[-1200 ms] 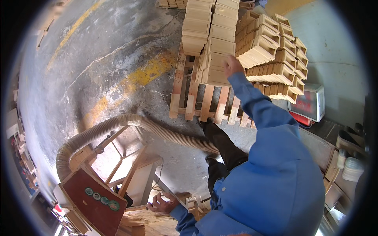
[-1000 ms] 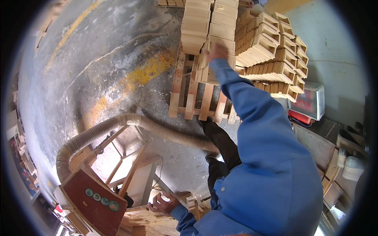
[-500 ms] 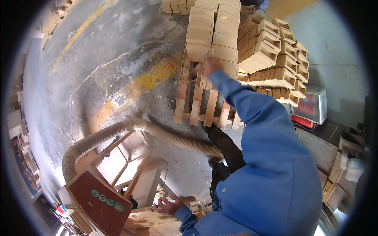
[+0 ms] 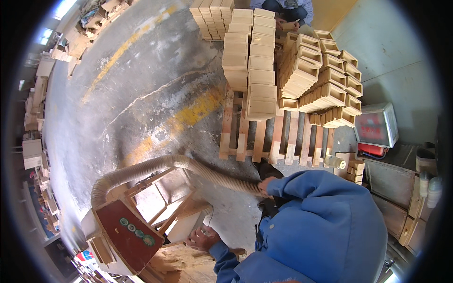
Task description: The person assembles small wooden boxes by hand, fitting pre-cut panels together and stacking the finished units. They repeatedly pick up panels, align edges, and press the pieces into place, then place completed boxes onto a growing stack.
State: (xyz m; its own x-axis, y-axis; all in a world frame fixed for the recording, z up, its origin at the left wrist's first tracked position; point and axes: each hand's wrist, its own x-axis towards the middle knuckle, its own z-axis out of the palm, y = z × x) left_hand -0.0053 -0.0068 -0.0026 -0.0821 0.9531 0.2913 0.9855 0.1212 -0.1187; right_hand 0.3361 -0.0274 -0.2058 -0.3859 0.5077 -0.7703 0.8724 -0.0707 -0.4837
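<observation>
My left hand (image 4: 203, 238) is at the lower middle, above the edge of a wooden workbench (image 4: 186, 257). Its fingers are loosely bent and apart, with nothing visible in them. Close to my body, my right hand (image 4: 269, 185) hangs by the end of a ribbed hose (image 4: 226, 180) and over my dark trouser leg. Its fingers are loose and partly turned from sight; no held thing shows. Ahead, pale wooden boxes (image 4: 262, 101) stand stacked in columns on a slatted wooden pallet (image 4: 277, 137). More open-fronted wooden boxes (image 4: 325, 89) are piled on its right.
A dark red panel (image 4: 127, 231) with green round stickers stands at lower left, beside a wooden frame (image 4: 165, 212). Another person (image 4: 302, 12) sits behind the stacks. A clear-sided case (image 4: 377, 125), a jar (image 4: 335, 162) and a cabinet (image 4: 389, 181) are on the right.
My right hand has drawn back from the near end of the box stacks to close by my body. My left hand stays by the bench. The view has shifted, showing more of the pallet.
</observation>
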